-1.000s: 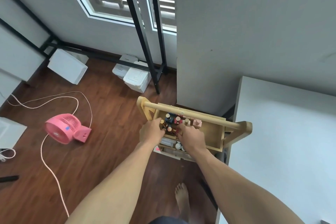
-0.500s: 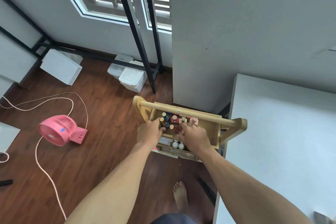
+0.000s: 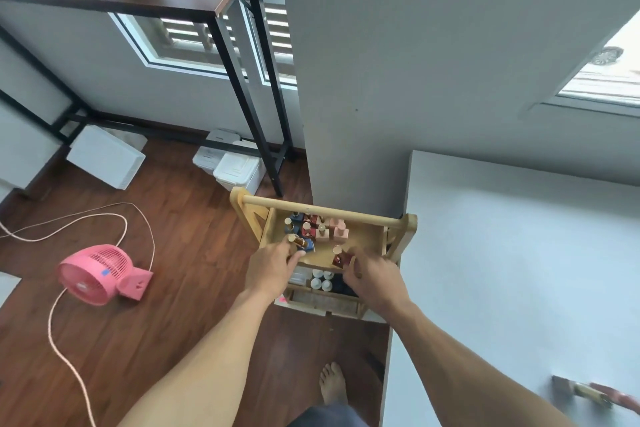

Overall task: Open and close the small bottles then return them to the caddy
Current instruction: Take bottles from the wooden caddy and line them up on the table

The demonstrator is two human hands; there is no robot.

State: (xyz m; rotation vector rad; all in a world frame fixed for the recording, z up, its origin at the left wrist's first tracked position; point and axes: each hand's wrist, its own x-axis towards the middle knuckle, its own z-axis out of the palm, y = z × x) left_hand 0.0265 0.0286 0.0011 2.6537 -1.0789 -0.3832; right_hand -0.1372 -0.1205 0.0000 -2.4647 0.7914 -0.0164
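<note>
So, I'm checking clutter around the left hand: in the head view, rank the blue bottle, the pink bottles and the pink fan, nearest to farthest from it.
1. The blue bottle, gripped by the left hand at the left of the caddy.
2. The pink bottles, standing at the caddy's back, to the right.
3. The pink fan, on the floor far left.

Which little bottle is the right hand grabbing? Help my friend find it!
Find the wooden caddy beside the white table. In its top tray, near right, the right hand pinches the red bottle. It is dark red, gold-capped, apart from the cluster behind; the left hand holds the blue bottle.
</note>
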